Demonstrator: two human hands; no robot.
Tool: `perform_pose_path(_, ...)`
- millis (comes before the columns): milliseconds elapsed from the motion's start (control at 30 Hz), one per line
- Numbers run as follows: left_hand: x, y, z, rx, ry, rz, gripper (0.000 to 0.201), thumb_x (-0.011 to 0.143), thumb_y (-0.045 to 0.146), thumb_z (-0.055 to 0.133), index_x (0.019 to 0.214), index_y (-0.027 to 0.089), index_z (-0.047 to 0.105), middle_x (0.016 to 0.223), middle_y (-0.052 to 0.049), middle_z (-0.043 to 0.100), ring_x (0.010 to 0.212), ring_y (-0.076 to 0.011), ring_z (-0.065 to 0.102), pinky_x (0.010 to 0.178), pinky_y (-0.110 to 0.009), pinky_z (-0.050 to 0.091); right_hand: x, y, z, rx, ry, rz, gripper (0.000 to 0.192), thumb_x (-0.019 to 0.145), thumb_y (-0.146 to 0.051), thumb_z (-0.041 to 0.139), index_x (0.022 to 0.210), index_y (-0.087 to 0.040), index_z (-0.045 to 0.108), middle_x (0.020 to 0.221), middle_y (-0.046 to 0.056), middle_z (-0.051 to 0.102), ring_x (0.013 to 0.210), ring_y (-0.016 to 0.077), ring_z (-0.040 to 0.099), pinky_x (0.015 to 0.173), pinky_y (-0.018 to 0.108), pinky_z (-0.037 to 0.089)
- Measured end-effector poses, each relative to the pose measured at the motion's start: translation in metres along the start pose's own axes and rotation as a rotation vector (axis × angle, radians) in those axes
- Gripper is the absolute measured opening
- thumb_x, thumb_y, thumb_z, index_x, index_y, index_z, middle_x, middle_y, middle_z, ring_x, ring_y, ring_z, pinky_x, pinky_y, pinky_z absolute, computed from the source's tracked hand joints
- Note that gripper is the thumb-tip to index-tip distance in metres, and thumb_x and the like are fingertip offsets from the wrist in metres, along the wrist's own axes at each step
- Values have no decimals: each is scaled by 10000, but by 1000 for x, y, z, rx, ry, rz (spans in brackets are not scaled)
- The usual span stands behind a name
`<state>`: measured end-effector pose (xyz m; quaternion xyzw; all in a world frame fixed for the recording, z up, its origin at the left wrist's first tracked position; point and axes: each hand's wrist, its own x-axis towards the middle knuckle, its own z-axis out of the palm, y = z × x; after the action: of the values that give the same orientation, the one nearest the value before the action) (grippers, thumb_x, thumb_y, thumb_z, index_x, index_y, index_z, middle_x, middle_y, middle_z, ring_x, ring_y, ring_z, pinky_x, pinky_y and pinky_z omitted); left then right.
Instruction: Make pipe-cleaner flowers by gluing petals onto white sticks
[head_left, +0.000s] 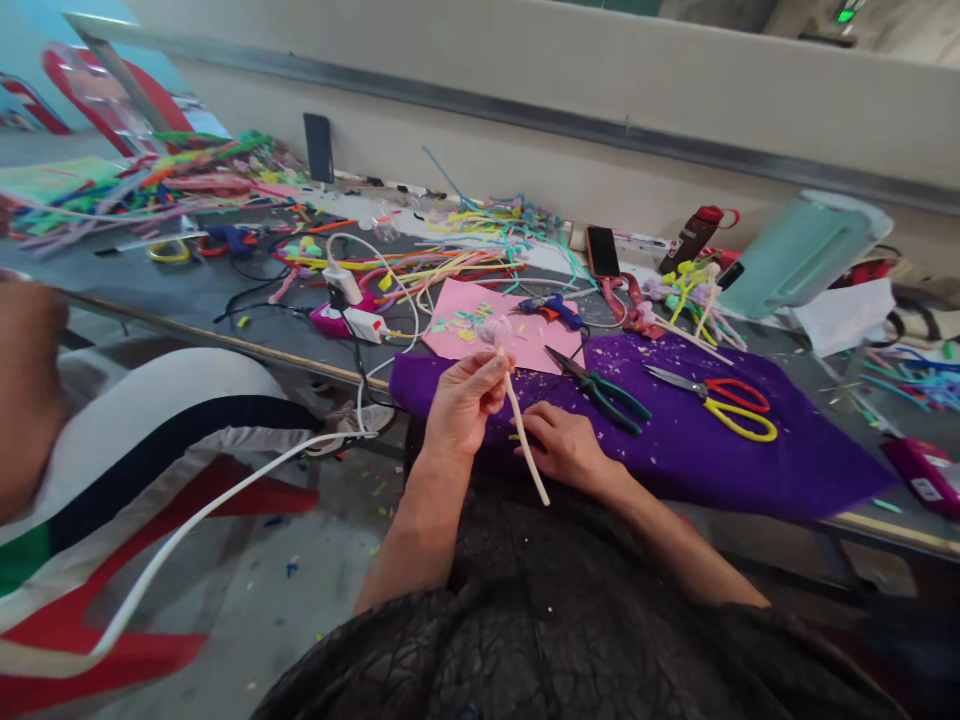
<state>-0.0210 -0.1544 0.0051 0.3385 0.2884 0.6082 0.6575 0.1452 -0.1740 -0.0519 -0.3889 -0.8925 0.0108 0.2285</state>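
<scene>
My left hand is closed in a pinch on a fuzzy flower, just below its pale lilac head. The flower's thick cream stem hangs down and to the right, past my right hand. My right hand is low at the near edge of the purple cloth, its fingers curled together. A small yellow piece shows at its fingertips. Dark-green-handled pliers rest on the cloth, beyond my right hand. Scissors with red and yellow handles are further right.
A blue glue gun lies on pink paper among cut bits. Behind are pipe cleaners, a phone, a bottle and a teal container. A white cable crosses beside another person's leg at left.
</scene>
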Motion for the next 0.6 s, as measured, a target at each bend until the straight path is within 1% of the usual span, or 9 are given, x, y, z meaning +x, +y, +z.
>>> perform_pose_path(33, 0, 0, 0, -2, -3, -2, 137, 624, 243, 724, 696, 138, 673, 571, 17, 555, 425, -21, 420, 348, -126, 258, 0, 0, 5, -81, 12, -12, 237, 820, -299, 553, 1022, -178, 582, 952, 66, 595, 785, 162, 540, 631, 249, 392)
perform_pose_path(100, 0, 1, 0, 1, -5, -2, 134, 624, 238, 724, 697, 137, 673, 581, 14, 564, 420, -20, 421, 344, -125, 261, 3, -1, 13, -162, 26, -25, 161, 857, -281, 499, 926, -177, 601, 879, 58, 593, 736, 157, 518, 607, 254, 363)
perform_pose_path(167, -1, 2, -1, 8, -6, 5, 130, 626, 235, 722, 694, 135, 673, 585, 12, 570, 415, -20, 422, 339, -125, 264, 5, -2, 16, -176, 26, -40, 179, 886, -267, 450, 864, -184, 607, 837, 50, 587, 704, 149, 498, 600, 257, 342)
perform_pose_path(400, -4, 10, -8, -7, 22, 34, 131, 619, 232, 727, 693, 139, 671, 625, 7, 608, 395, -14, 442, 318, -119, 286, 6, -1, 12, -187, 23, -61, 213, 912, -263, 405, 905, -211, 611, 826, 38, 569, 739, 139, 491, 643, 244, 341)
perform_pose_path(467, -2, 17, -7, -5, 18, 50, 140, 616, 246, 730, 687, 142, 669, 642, 1, 626, 378, -13, 445, 305, -124, 287, 6, -1, 12, -176, 19, -56, 210, 911, -261, 408, 910, -216, 613, 829, 38, 570, 743, 137, 496, 644, 239, 343)
perform_pose_path(600, 6, 38, 4, 49, -48, 132, 144, 642, 285, 715, 706, 161, 678, 638, -5, 647, 364, -23, 469, 298, -138, 285, 5, 1, 13, -137, 13, -31, 189, 898, -275, 436, 928, -219, 614, 856, 42, 578, 750, 137, 508, 645, 233, 350)
